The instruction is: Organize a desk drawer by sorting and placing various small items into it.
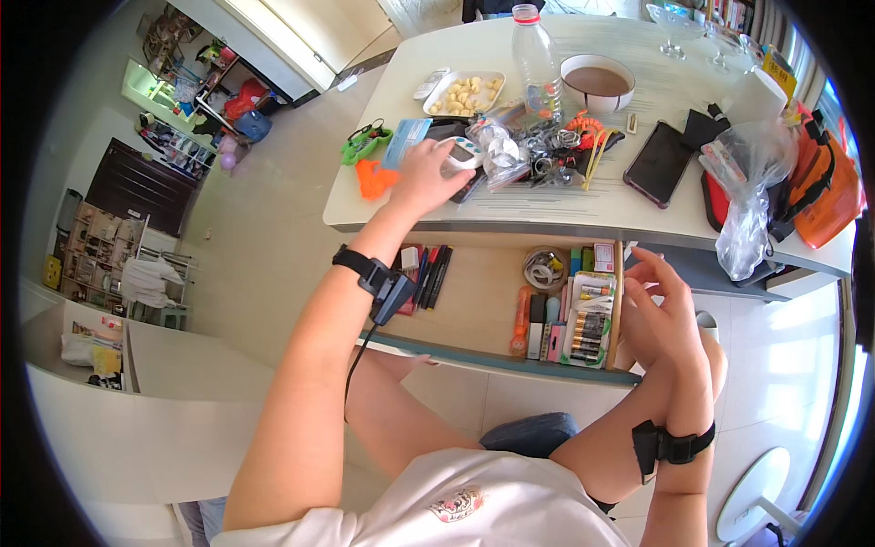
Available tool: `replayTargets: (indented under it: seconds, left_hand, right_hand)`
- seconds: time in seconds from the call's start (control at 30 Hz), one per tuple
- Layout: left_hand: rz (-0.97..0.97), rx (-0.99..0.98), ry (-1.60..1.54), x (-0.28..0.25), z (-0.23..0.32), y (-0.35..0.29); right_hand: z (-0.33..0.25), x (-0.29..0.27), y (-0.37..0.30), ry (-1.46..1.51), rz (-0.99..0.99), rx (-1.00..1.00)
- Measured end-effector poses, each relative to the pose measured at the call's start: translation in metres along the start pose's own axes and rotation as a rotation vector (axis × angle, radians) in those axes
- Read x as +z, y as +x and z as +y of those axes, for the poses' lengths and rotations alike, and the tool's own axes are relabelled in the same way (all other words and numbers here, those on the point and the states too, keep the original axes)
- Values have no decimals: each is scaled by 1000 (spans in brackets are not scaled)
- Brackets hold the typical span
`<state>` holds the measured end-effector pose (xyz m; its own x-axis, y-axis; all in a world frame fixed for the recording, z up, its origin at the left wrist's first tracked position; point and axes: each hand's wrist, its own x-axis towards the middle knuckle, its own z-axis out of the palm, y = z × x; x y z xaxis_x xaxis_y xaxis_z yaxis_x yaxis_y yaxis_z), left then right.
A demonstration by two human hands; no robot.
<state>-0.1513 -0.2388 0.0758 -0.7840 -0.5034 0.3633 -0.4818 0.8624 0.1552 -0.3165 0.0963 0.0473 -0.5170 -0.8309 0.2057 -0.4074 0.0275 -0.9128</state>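
Above the cluttered near edge of the table, my left hand (425,182) is closed round a white remote control (467,150) with a small screen and bluish buttons. Clear plastic bags (501,153) and a tangle of cables (554,164) lie just right of it. An orange cloth-like piece (375,180) and a light-blue packet (406,139) are on its left. Below, a drawer (478,296) stands pulled out. My right hand (665,301) hovers by the drawer's right side, fingers apart and loosely bent, with nothing in them. Nearest to it is a pack of batteries (591,326).
In the drawer are several pens (436,276), a tape roll (545,267) and an orange tool-like item (520,321). An upright plastic bottle (534,55), a bowl of brown liquid (597,80), a snack tray (467,94), a phone (660,162) and an orange bag (825,187) occupy the table.
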Motion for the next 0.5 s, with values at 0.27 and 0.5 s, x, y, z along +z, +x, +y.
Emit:
replayTargets:
  seconds: [0.27,0.5]
  left_hand:
    - [151,-80,-242,-62,-22,-58]
    - [-404,-430,-397,-58,-85,-139]
  right_hand:
    - [-10,2,-6,22,4,0]
    - [-16,16,-6,8,-40,42]
